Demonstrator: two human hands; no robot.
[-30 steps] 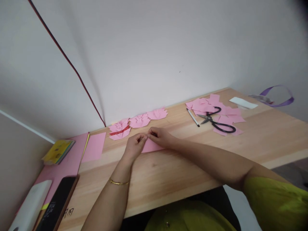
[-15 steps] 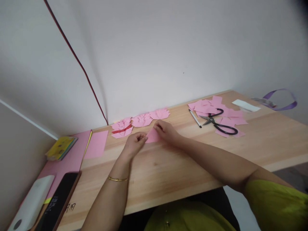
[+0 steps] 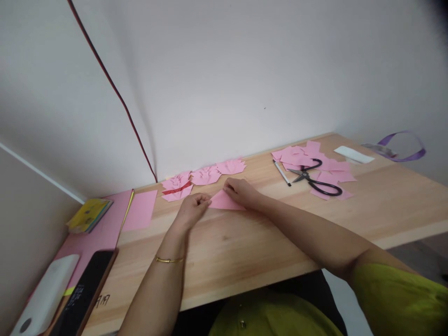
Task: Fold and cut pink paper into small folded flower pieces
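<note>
- Black-handled metal scissors (image 3: 304,174), blades parted, lie on the pale wooden table (image 3: 280,242), partly over loose pink paper scraps (image 3: 336,164).
- A smooth pink paper piece (image 3: 224,201), its visible part triangular, is at the tabletop, left of the scissors and well apart from them.
- The left hand (image 3: 192,210) has thumb and fingers pinched together on that piece's left corner.
- The right hand (image 3: 243,192), between the piece and the scissors, pinches its upper corner with curled fingers.
- A slim white pen with a black end (image 3: 282,172) lies just left of the scissors.
- Jagged-edged pink paper cutouts (image 3: 205,175) line the wall, farther left of the scissors.
</note>
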